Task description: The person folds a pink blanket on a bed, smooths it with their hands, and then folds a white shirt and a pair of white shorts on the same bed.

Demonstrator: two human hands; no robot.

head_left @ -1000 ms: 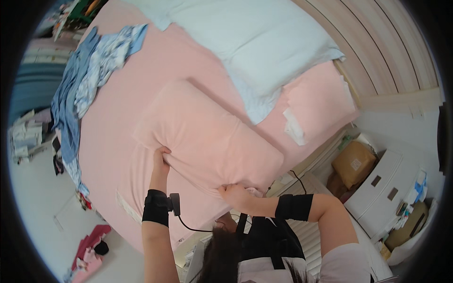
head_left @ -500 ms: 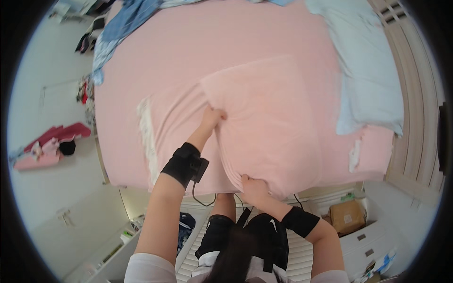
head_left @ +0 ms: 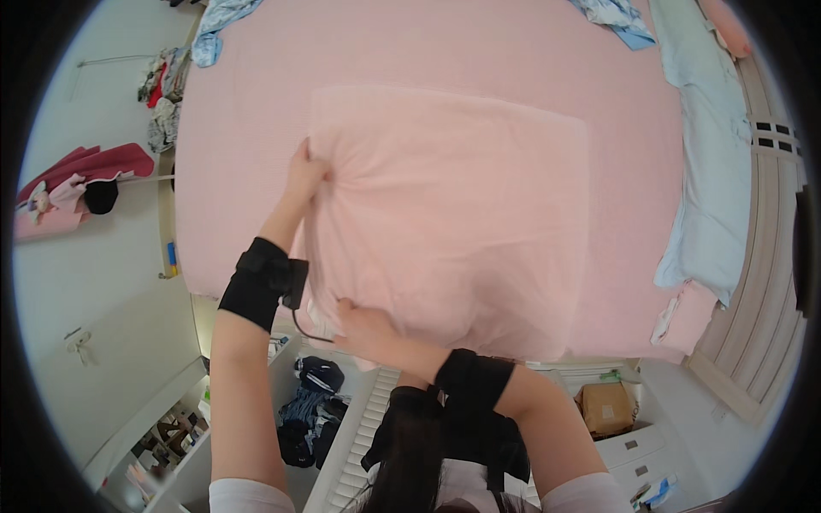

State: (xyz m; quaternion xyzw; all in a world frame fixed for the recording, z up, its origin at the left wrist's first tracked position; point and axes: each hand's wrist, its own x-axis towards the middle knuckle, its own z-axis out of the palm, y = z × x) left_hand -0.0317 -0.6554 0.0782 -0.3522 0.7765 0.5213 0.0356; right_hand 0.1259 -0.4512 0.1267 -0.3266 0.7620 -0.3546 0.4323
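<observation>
A light pink blanket (head_left: pixel 462 197) lies on the darker pink bed sheet (head_left: pixel 248 103), with soft folds fanning out from its left edge. My left hand (head_left: pixel 306 173) is closed on that left edge, about halfway up it. Lower down, close to the front of the bed, my right hand (head_left: pixel 366 329) grips the same edge near its near-left corner; its fingers are partly hidden by cloth. Both arms wear black wrist bands, and the left band carries a small black box with a cable.
Pale blue bedding (head_left: pixel 705 188) runs along the bed's right side, by a wooden headboard (head_left: pixel 753 282). Blue patterned cloth lies at the far corners. In front of the bed are an open drawer of dark clothes (head_left: pixel 312 410) and a brown box (head_left: pixel 605 408).
Both hands have moved left, drawing the blanket's upper layer over the part that lay bare at the left. The pale fringed strip there is now mostly covered. My view has shifted too.
</observation>
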